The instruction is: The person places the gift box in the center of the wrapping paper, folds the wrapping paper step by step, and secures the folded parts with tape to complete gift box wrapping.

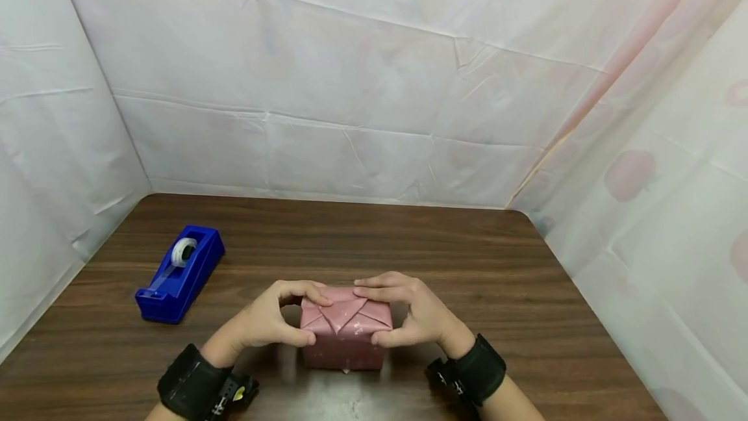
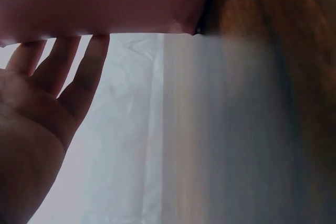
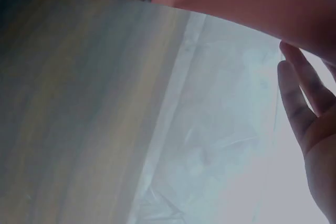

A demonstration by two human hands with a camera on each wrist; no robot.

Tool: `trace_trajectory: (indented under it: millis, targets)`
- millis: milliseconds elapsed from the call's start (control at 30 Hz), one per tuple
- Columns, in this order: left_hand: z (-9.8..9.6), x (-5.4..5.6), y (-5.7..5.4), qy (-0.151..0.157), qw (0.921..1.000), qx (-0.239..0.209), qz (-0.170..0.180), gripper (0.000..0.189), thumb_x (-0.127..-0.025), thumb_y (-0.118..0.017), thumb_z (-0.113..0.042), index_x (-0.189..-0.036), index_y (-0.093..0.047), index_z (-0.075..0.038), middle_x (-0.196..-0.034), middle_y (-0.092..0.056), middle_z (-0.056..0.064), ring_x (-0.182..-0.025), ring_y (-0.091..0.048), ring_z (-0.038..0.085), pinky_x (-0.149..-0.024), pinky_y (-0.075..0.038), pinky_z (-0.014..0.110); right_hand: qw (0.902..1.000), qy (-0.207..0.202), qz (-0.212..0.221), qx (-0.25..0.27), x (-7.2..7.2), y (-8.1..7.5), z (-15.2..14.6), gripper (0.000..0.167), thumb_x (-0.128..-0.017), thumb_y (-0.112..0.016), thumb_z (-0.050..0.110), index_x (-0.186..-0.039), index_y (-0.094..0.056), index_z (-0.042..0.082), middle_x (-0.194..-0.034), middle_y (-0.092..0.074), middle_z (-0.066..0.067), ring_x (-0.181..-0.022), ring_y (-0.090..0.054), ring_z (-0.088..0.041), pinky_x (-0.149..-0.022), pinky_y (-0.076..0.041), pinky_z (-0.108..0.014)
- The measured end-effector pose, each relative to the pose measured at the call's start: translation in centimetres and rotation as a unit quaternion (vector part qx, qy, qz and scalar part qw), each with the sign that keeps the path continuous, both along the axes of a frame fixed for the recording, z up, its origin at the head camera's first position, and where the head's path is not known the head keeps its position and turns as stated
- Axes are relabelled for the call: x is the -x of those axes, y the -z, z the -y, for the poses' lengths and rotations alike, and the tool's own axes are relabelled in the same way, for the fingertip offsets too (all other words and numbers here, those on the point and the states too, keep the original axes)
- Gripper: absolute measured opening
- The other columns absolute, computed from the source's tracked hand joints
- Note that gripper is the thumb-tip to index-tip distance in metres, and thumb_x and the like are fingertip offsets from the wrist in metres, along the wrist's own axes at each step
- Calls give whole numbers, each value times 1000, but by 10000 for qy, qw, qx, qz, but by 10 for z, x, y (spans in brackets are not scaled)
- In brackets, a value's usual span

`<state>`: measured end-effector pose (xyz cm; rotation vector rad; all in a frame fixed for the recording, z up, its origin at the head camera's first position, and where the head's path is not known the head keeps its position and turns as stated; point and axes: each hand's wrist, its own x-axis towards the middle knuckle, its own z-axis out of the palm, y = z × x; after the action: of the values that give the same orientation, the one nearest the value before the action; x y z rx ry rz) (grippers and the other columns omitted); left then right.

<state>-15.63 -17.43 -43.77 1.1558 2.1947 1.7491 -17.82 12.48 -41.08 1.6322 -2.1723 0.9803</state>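
A small box wrapped in pink paper (image 1: 343,347) stands on the table, with folded paper flaps on its upper face and a few pale marks near the front. My left hand (image 1: 265,318) grips its left side, thumb at the front and fingers on the top edge. On the right side my right hand (image 1: 419,310) holds it the same way. In the left wrist view, the fingers of the left hand (image 2: 39,108) reach the side of the pink box (image 2: 105,3). The right wrist view shows the right hand (image 3: 317,129) beside the box (image 3: 236,1), partly cut off.
A blue tape dispenser (image 1: 195,278) with a roll of clear tape (image 1: 184,252) sits to the left on the dark wood table (image 1: 327,232). White sheeting (image 1: 327,70) hangs behind the table and along both sides.
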Motion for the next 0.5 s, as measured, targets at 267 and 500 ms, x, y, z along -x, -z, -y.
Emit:
trace_trajectory:
  millis: [267, 500]
  targets:
    - [-1, 4, 2, 446, 9981, -422, 107, 42, -81, -70, 2, -121, -67, -11, -135, -56, 13, -119, -55, 13, -96, -47, 31, 9964, -304, 751, 236, 1, 5, 5, 39, -92, -64, 32, -125, -66, 10, -129, -57, -13, -116, -58, -23, -89, -52, -33]
    - [-4, 2, -3, 610, 9973, -335, 220, 34, -86, -64, 2, -118, -70, -11, -141, -48, 14, -121, -50, 15, -94, -47, 32, 9929, -284, 1142, 164, -5, 2, 5, 29, -91, -64, 18, -119, -69, 12, -131, -53, -12, -119, -54, -22, -87, -51, -31]
